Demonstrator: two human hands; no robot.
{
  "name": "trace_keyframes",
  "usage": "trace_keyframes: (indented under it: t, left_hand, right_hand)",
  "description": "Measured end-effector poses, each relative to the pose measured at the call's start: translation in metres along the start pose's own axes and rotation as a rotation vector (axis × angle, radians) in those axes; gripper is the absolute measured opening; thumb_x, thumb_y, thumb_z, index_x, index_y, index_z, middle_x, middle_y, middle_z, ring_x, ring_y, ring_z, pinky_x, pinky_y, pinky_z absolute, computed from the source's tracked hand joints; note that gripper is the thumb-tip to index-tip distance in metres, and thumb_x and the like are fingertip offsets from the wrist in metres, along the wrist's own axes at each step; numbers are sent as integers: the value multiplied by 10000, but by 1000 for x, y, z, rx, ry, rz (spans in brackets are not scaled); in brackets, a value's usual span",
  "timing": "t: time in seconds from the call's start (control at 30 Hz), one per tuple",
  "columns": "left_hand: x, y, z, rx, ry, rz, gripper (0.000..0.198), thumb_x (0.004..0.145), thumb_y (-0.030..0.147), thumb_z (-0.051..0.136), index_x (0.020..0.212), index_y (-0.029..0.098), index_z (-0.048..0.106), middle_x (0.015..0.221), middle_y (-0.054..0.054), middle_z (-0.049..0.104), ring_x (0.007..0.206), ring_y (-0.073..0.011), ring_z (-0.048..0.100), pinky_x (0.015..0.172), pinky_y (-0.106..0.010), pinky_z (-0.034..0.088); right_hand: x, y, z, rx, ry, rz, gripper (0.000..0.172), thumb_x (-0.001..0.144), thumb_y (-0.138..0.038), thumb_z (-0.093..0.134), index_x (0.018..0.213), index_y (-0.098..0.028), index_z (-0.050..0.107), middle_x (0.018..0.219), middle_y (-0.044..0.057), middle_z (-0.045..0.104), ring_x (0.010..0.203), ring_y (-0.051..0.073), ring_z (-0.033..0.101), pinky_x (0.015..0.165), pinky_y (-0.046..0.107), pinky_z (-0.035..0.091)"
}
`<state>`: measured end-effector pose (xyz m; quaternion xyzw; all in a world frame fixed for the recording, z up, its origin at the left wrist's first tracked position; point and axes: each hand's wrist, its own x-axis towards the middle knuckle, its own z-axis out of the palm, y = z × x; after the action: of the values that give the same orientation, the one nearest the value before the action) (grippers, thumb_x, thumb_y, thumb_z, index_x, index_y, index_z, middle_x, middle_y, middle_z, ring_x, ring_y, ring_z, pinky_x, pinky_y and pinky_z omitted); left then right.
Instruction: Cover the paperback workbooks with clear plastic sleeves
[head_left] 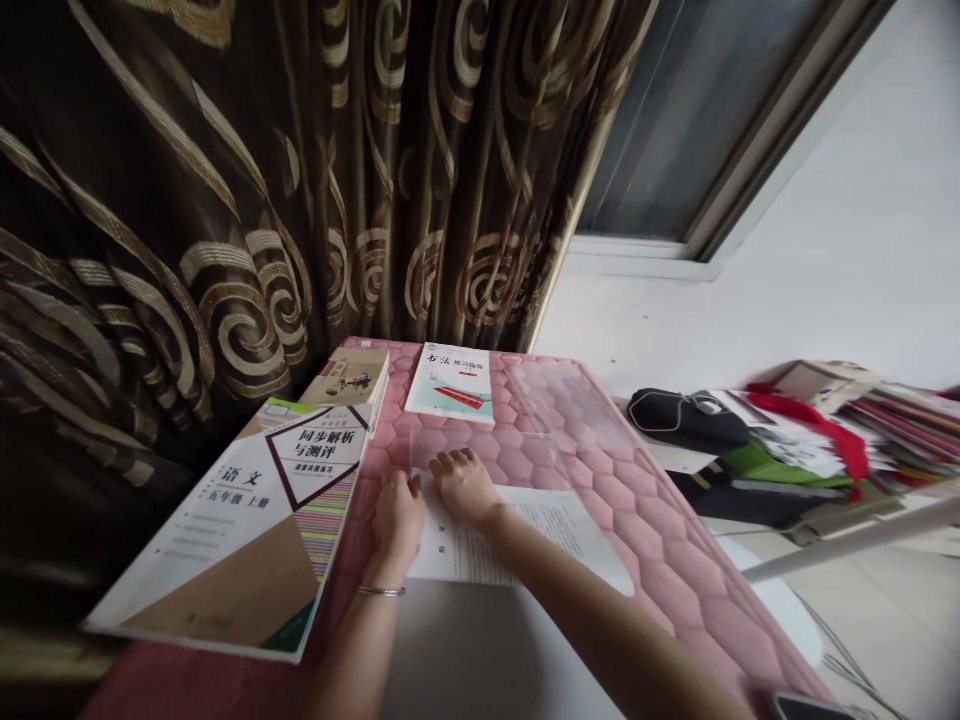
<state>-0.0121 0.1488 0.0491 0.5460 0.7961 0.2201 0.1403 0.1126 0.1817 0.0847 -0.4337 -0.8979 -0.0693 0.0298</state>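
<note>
The left hand [397, 520] and right hand [463, 487] lie palm-down side by side, just apart, on a white printed paper sheet [480, 545] at the near end of a pink quilted mat [637, 500]. The right hand is flat and open, clamped on nothing; whether the left fingers pinch the paper's edge cannot be told. A clear plastic sheet [487, 450] lies on the mat, reaching the paper. The paper is judged light, limp and easily creased, best taken by its free edges; the plastic looks slippery. A Chinese-language workbook [247, 530] lies beside the left hand, a calligraphy booklet [450, 385] beyond.
</note>
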Motion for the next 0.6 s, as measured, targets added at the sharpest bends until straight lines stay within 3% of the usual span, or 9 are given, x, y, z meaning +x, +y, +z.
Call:
trace_keyframes:
  t: [0.13, 0.3, 0.6]
  left_hand:
    - [0, 2, -2, 8, -8, -19, 273, 990, 292, 438, 1025, 117, 646, 1058, -173, 703, 993, -251, 671, 719, -299, 394]
    - [-1, 3, -4, -35, -4, -20, 256, 985, 280, 436, 956, 141, 648, 1019, -149, 712, 905, -231, 681, 668, -291, 386]
    - [-1, -3, 1, -66, 63, 16, 242, 982, 284, 446, 908, 148, 632, 973, -138, 717, 888, -227, 672, 639, -292, 355]
  right_hand:
    - [4, -7, 2, -15, 40, 39, 300, 977, -178, 360, 1101, -135, 629, 1073, 143, 665, 979, 262, 595, 892, 401, 367]
    - [-2, 0, 4, -39, 48, 217, 327, 960, -140, 351, 1153, -135, 616, 1116, 158, 653, 1014, 269, 563, 932, 425, 348]
    - [-60, 71, -2, -128, 51, 522, 374, 907, -100, 368, 1188, -139, 611, 1175, 190, 637, 1056, 301, 553, 917, 454, 357]
